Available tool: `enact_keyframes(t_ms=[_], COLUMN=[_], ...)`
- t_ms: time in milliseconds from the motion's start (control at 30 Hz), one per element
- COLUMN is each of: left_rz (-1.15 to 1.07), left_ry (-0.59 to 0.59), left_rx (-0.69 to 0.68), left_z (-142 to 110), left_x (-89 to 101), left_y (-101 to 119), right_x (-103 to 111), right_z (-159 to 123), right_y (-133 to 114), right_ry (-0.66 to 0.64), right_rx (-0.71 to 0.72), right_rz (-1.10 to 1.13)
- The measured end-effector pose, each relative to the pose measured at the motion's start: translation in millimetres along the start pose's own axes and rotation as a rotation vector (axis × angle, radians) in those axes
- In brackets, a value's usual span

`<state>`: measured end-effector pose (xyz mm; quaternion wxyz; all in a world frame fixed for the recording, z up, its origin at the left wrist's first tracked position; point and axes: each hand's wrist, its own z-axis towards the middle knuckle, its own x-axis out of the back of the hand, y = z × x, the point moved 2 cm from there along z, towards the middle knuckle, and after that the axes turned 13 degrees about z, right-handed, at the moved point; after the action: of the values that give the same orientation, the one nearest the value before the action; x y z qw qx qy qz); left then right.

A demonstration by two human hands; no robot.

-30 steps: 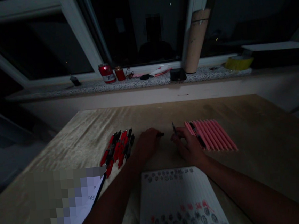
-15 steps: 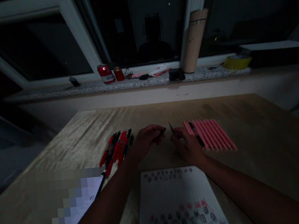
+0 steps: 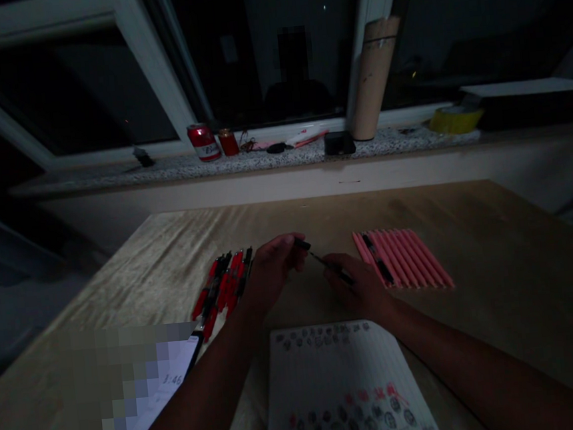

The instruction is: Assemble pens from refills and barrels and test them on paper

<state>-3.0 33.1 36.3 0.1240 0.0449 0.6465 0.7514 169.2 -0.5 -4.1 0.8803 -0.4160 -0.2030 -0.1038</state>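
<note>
Between its thumb and fingers my left hand [image 3: 278,259] pinches a short black pen cap [image 3: 302,244]. My right hand [image 3: 355,286] holds a dark pen [image 3: 339,272], its thin tip pointing up and left at the cap, with a small gap or light contact that I cannot tell apart. Left of my left hand lies a cluster of red and black pens [image 3: 225,284]. To the right of my right hand is a row of pink pens [image 3: 410,257], with one black pen [image 3: 378,258] lying among them near the left end.
A lined notebook [image 3: 330,365] with drawn marks lies below my hands. A lit phone [image 3: 173,379] is by my left forearm. On the windowsill [image 3: 172,168] stand a red can [image 3: 203,142], a jar [image 3: 228,142], a cardboard tube [image 3: 375,80] and a yellow tape roll [image 3: 456,120].
The pen in my right hand has swung from nearly upright to slanting left, its tip now close to the cap. My left hand has shifted slightly left and turned the cap toward it.
</note>
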Motion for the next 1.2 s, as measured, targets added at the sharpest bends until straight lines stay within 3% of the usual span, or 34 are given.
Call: enact_keyframes(t_ms=[1200], left_rz=[0.038], left_ry=[0.052], left_rx=[0.053], left_z=[0.7], left_x=[6.5], left_y=[-6.0], right_x=[1.3], right_z=[2.0], right_y=[-3.0], right_ry=[0.011], right_rx=[-0.012], right_rz=[-0.008])
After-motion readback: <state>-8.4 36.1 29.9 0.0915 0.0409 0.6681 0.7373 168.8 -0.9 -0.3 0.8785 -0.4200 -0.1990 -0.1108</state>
